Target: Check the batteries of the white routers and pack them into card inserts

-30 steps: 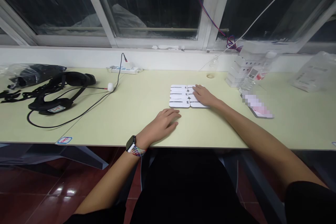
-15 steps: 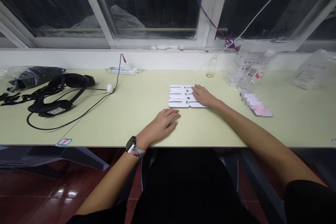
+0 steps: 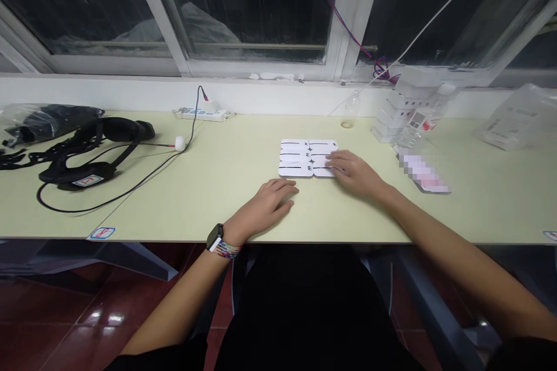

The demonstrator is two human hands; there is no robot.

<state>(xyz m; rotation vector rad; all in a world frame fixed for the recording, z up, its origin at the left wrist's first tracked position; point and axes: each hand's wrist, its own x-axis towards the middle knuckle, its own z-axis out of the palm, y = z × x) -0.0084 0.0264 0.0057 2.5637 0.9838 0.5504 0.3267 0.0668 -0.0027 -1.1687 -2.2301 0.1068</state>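
Observation:
Several white cards (image 3: 300, 157) with black lines lie in a two-column grid on the pale green table (image 3: 209, 185). My right hand (image 3: 357, 174) rests flat with fingers stretched out, its fingertips on the lower right card of the grid. My left hand (image 3: 266, 206) lies palm down on the table just below the grid's left column, fingers loosely extended, touching no card. A dark watch and a beaded bracelet sit on my left wrist.
A black headset with straps and a cable (image 3: 93, 153) lies at the left, beside a bagged dark item (image 3: 41, 119). A white power strip (image 3: 202, 113) sits by the window sill. A clear bottle and stacked white boxes (image 3: 409, 116) stand at the right, with a blurred flat object (image 3: 422, 173) and a plastic bag (image 3: 517, 119).
My right hand has slid back toward me, from the upper right cards to the lower right card, uncovering the top of the right column. The left hand has stayed put.

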